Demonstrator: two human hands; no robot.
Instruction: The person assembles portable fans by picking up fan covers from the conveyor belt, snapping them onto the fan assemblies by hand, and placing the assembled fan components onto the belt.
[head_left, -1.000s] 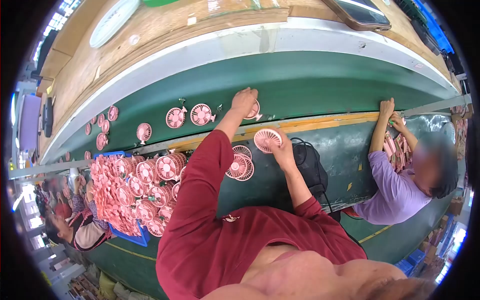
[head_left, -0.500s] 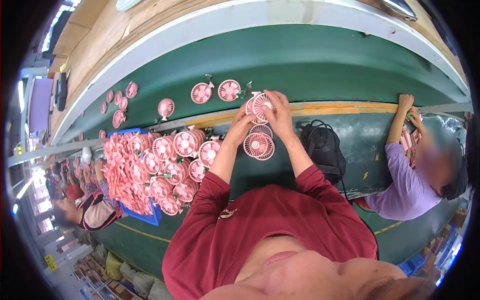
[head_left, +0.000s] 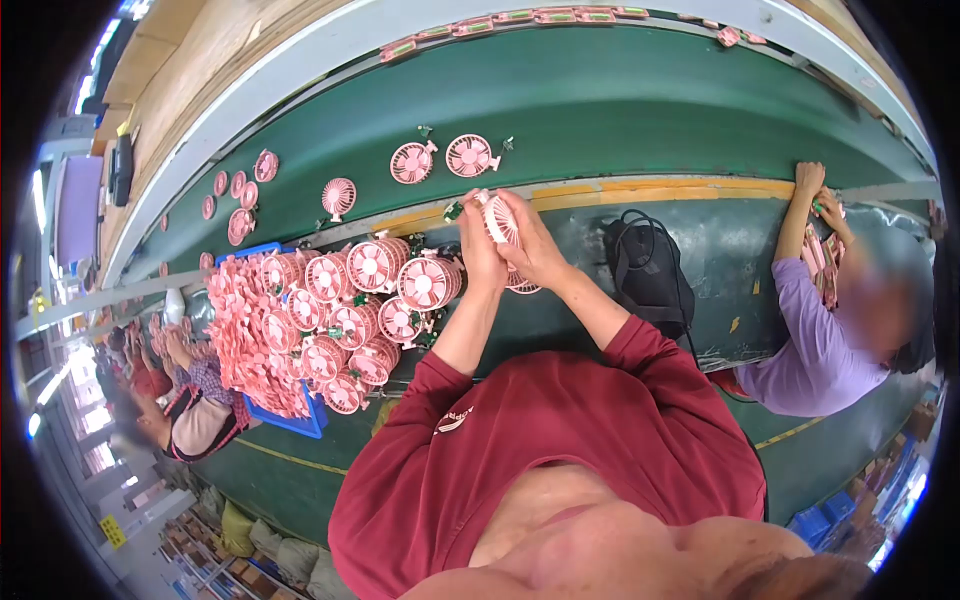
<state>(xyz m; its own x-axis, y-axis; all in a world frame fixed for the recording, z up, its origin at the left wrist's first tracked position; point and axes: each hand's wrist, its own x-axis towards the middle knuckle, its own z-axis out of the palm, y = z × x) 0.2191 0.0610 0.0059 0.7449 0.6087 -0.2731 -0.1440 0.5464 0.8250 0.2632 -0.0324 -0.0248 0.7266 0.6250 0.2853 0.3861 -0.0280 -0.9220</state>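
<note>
Pressed between my two hands is a pink fan head [head_left: 500,222], tilted on edge above the wooden strip. My left hand [head_left: 482,250] closes on its left side, where a small green circuit board [head_left: 453,212] sticks out. My right hand [head_left: 530,245] wraps its right side. Part of a pink grille [head_left: 521,283] shows just below my right hand. Beyond my hands, two pink fans [head_left: 411,162] [head_left: 472,156] lie on the green belt [head_left: 620,110]. Left of my forearm, many pink fans [head_left: 428,284] are stacked beside a blue tray [head_left: 314,415] of pink parts.
A black bag [head_left: 645,270] with a cable sits right of my hands. A person in purple [head_left: 825,335] works at the right, another person [head_left: 200,420] at the far left. More fan parts [head_left: 339,196] lie leftward on the belt; pink pieces [head_left: 515,16] line its far edge.
The right hand's grille came to the fan at the belt edge, and both hands closed round it. The fan has since turned on edge. The view has shifted.
</note>
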